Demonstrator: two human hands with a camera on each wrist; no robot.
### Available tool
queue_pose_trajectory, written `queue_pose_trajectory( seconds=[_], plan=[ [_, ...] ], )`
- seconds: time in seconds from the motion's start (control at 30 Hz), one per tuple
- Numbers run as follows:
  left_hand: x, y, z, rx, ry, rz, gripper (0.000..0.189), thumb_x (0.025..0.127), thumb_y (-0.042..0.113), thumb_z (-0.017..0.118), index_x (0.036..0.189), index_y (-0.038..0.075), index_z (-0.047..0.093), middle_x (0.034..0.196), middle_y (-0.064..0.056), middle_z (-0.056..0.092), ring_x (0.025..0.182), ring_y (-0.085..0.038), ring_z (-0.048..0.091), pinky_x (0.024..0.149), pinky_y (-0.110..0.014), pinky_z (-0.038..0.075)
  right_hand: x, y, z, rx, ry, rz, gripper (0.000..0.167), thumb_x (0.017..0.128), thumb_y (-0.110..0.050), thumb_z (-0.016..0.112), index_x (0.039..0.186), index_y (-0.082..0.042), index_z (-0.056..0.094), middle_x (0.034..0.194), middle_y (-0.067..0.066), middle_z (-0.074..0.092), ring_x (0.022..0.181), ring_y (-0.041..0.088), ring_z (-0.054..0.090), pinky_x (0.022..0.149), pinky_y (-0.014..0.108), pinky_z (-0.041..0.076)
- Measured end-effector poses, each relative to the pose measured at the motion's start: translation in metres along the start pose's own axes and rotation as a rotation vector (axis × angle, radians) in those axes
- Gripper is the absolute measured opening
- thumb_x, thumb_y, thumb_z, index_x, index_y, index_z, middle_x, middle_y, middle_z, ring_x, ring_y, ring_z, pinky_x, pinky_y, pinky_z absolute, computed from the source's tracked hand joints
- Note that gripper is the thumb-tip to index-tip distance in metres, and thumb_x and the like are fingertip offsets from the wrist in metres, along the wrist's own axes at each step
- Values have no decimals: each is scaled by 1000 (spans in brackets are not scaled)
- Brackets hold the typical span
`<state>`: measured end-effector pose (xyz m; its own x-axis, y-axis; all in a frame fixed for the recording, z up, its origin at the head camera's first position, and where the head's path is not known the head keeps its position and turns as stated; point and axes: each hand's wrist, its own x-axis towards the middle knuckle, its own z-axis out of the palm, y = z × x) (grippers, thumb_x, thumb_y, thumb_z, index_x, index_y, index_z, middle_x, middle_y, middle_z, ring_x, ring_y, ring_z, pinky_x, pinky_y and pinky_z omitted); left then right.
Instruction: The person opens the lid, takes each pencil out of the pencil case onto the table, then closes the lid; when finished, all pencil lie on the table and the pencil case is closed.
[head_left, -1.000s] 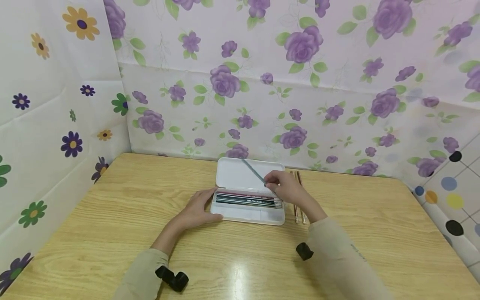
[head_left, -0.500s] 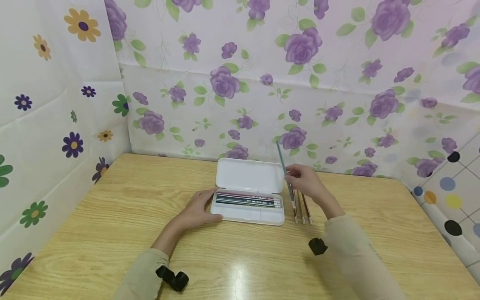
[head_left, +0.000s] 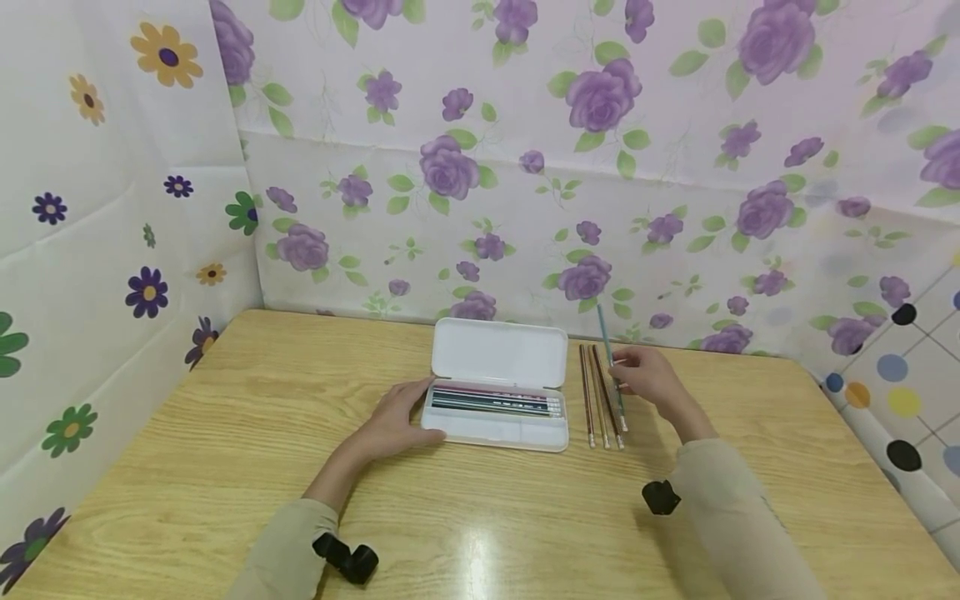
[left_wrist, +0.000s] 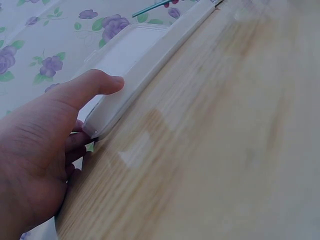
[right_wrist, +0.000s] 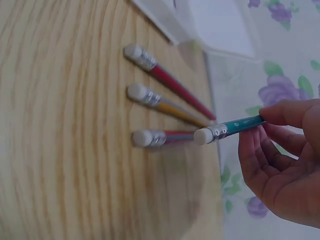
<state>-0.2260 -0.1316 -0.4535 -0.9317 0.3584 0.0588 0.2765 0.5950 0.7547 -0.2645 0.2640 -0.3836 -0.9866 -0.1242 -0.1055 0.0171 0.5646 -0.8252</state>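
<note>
A white pencil case (head_left: 540, 433) lies with its lid (head_left: 498, 350) raised, several dark pencils (head_left: 487, 402) lined up inside. My left hand (head_left: 393, 421) grips its left end; in the left wrist view the thumb (left_wrist: 107, 84) lies along the front wall and the other fingers are partly hidden around the corner. To the right, my right hand (head_left: 656, 385) pinches a teal pencil (right_wrist: 242, 124) between thumb and fingers, its eraser end towards me. Beside it on the table lie two red-brown pencils (head_left: 587, 392) and a yellow one (head_left: 600, 400), erasers towards me.
The light wooden table (head_left: 225, 467) ends at a wall sheet (head_left: 510, 200) printed with purple flowers, close behind the case lid. Another flowered sheet (head_left: 97, 208) closes off the left side. Dark camera mounts sit at both wrists.
My right hand has carried the teal pencil from above the open case rightwards, past the pencils on the table, to their right side. My left hand has stayed at the case.
</note>
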Motion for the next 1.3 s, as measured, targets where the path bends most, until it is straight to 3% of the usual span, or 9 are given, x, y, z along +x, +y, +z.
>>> queue_pose_trajectory(
  seconds=[0.13,0.4,0.67,0.87,1.13,1.3],
  plan=[
    [0,-1,1,-1,0,0,89,77,37,79,151,12,36,148,-14,39,137,-36,25,107,-59,24,-3,10,-3,-7,-10,38,45,96,-7,52,131,19,43,116,32,56,96,37,62,84,42,54],
    [0,-1,0,1,-1,0,91,77,38,78,151,11,33,148,-15,38,138,-37,25,107,-60,24,-4,28,-3,-51,-8,74,39,95,-4,53,126,20,49,111,30,59,87,24,63,76,35,55],
    [1,-2,0,8,10,13,92,76,37,79,151,8,34,148,-16,39,137,-37,25,107,-59,23,-4,33,3,-96,-23,122,35,94,-1,57,120,22,53,114,33,58,73,16,62,71,34,56],
    [2,-3,1,-1,7,19,90,76,36,80,150,10,36,148,-15,39,137,-37,26,107,-59,23,-5,34,9,-125,34,130,35,92,0,58,119,21,54,108,31,61,70,17,62,68,33,55],
    [2,-2,1,8,0,-4,94,76,39,79,152,10,32,149,-15,37,138,-35,24,107,-58,24,-7,35,16,-128,105,141,35,94,-3,57,123,16,55,112,30,60,86,28,64,69,33,56],
    [2,-3,1,10,3,-12,94,76,38,80,152,9,31,149,-15,37,138,-35,24,108,-57,24,-7,32,19,-147,134,122,34,92,-2,59,121,16,56,111,31,60,84,30,64,67,33,56]
  ],
)
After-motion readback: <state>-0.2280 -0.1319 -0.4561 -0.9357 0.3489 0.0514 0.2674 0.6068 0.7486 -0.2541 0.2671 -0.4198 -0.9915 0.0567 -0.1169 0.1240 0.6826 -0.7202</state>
